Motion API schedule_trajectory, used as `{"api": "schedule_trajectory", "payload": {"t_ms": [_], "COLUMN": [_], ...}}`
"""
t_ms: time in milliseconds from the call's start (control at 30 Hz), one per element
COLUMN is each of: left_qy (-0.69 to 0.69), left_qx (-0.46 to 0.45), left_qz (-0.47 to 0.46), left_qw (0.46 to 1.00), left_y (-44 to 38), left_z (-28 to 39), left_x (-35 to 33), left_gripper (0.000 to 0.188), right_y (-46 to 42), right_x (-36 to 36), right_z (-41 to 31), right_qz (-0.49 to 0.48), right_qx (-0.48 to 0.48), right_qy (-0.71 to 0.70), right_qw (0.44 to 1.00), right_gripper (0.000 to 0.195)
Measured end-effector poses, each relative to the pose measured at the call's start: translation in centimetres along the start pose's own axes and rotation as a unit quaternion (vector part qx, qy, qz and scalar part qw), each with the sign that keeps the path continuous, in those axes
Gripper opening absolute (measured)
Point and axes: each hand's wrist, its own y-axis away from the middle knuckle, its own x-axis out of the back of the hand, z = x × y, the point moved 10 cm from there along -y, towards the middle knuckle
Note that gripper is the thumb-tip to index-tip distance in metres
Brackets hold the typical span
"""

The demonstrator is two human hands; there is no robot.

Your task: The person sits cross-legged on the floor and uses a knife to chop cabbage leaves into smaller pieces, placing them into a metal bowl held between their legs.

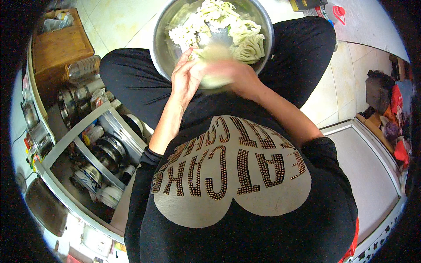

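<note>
A stainless steel basin (157,42) sits between my bent legs. Inside it are white cauliflower florets (217,14) along the far and left sides. A pale green cauliflower piece (249,49), stem side showing, lies at the right. Over the near rim, my left hand (187,75) holds a pale green vegetable piece (213,82), probably cauliflower, which is blurred. Across that piece reaches my right hand (238,75), smeared by motion. Its fingers are too blurred to tell whether they grip anything.
Left of me, an open-framed cabinet (77,131) holds metal pots (108,153) and bowls (110,196). A plastic bottle (84,68) lies by a wooden cabinet (61,44). At the right stand a white-framed panel (365,174) and a black bag (380,87). A red-capped container (340,12) is far right.
</note>
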Motion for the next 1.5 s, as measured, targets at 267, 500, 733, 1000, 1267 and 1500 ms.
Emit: {"api": "schedule_trajectory", "payload": {"t_ms": [267, 500, 733, 1000, 1267, 1500], "left_qy": [0.017, -0.014, -0.019, -0.038, -0.452, -0.396], "left_qx": [-0.027, -0.023, -0.010, -0.052, -0.267, -0.433], "left_qz": [-0.053, -0.018, -0.007, -0.025, 0.156, 0.165], "left_qw": [0.998, 0.999, 1.000, 0.998, 0.837, 0.793], "left_y": [-0.1, 0.1, 0.1, -0.2, 1.8, 4.7], "left_z": [0.9, 0.9, 0.5, 1.2, 5.9, 8.9], "left_x": [-1.7, -1.2, -0.8, -0.8, 0.7, -1.5], "left_gripper": [0.042, 0.043, 0.043, 0.033, 0.026, 0.046], "right_y": [-0.2, -0.3, -0.4, -0.3, -0.9, -0.4], "right_x": [0.8, 2.1, 2.1, 3.3, -0.9, 0.2], "right_z": [0.5, -1.7, -0.5, 2.4, 2.8, -1.2], "right_qz": [0.029, -0.013, 0.040, 0.141, -0.002, -0.087], "right_qx": [0.008, -0.029, -0.003, -0.023, 0.003, 0.019], "right_qy": [-0.039, -0.062, -0.152, -0.253, -0.035, -0.044], "right_qw": [0.999, 0.998, 0.988, 0.957, 0.999, 0.995], "right_gripper": [0.032, 0.047, 0.044, 0.043, 0.051, 0.058]}}
